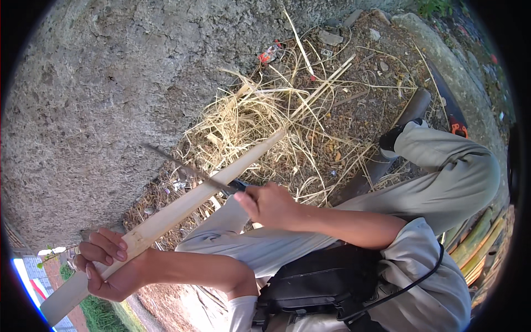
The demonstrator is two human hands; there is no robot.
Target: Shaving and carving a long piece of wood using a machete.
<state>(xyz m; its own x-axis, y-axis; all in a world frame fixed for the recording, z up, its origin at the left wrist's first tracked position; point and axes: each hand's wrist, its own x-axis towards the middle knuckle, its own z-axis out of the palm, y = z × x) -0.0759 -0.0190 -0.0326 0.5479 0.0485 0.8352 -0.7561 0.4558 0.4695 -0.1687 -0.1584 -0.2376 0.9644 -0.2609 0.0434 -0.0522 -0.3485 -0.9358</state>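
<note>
A long pale slat, apparently split bamboo (171, 214), runs slantwise from the lower left toward the middle. My left hand (113, 263) is closed around its lower part, fingers over one edge and thumb beneath. In my right hand (271, 205) is a knife (191, 170), gripped by its dark handle with the thumb along it. The blade crosses the slat at its upper half and appears to touch it; its tip points to the upper left. Beyond the slat's far end lies a heap of thin curled shavings (235, 119).
A rough grey wall (105, 105) rises on the left. A dark round pole (414, 105) lies near my bent leg (442, 182). At the right rests a saw with an orange-marked handle (458, 127). Bamboo poles (478, 243) are stacked behind it. A black bag (321, 279) sits at my waist.
</note>
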